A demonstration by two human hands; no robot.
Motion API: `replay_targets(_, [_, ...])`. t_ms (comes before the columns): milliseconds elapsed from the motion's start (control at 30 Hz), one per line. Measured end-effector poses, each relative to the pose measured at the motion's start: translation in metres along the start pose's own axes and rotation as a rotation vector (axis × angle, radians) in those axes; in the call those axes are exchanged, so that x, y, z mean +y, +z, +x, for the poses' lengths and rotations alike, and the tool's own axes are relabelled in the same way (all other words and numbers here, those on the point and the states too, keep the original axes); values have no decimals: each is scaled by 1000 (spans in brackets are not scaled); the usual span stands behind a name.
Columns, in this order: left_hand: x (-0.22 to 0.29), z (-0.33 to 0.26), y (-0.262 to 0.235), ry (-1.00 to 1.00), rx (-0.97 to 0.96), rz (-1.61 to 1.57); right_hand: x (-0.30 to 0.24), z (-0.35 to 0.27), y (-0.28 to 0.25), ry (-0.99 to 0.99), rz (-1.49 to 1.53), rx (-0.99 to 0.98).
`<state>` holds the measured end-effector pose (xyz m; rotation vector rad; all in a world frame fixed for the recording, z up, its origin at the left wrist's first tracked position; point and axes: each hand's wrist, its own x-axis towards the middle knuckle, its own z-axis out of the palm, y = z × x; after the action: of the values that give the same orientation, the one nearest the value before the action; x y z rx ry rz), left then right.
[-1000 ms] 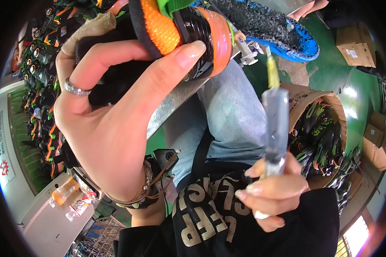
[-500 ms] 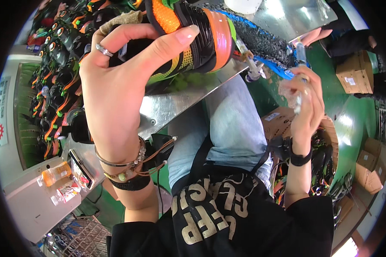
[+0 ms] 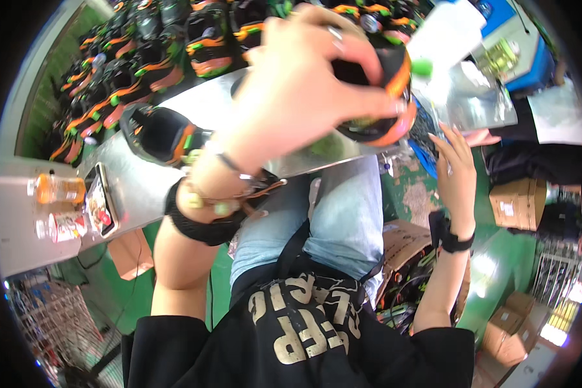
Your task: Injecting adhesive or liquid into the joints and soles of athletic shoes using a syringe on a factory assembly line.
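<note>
My left hand (image 3: pixel 304 81), smeared by motion, grips a black shoe (image 3: pixel 368 129) with an orange and salmon sole edge. Its thumb lies along the outside and its fingers reach over the opening. Over to the right, my right hand (image 3: pixel 457 165) has its fingers stretched and apart, with nothing visible in them. Those fingertips are close to a dark, rough-looking thing with a blue edge (image 3: pixel 424 155) at the end of the metal table (image 3: pixel 310 155). Another black shoe (image 3: pixel 158 132) rests on the table, left of my left wrist.
Rows of black, orange and green shoes (image 3: pixel 207 42) fill the far side. A blurred white container (image 3: pixel 446 39) stands at the far right. At left are a phone (image 3: pixel 101 200) and an orange drink bottle (image 3: pixel 59 189). Right of my legs, a cardboard box (image 3: pixel 401 242) holds more shoes.
My view has shifted, bringing more of the shoe rows into sight. My left hand still holds the shoe, now farther right in view. My right hand's curled fingers have straightened and spread.
</note>
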<state>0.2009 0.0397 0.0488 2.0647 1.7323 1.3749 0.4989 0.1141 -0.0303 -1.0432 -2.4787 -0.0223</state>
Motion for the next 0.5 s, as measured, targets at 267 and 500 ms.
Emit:
replay_targets(267, [-9, -69, 4, 58, 191, 277, -86, 5, 1, 82, 467, 273])
replay_targets(500, [-41, -113, -79, -364, 701, 554, -118, 43, 18, -63, 430, 155])
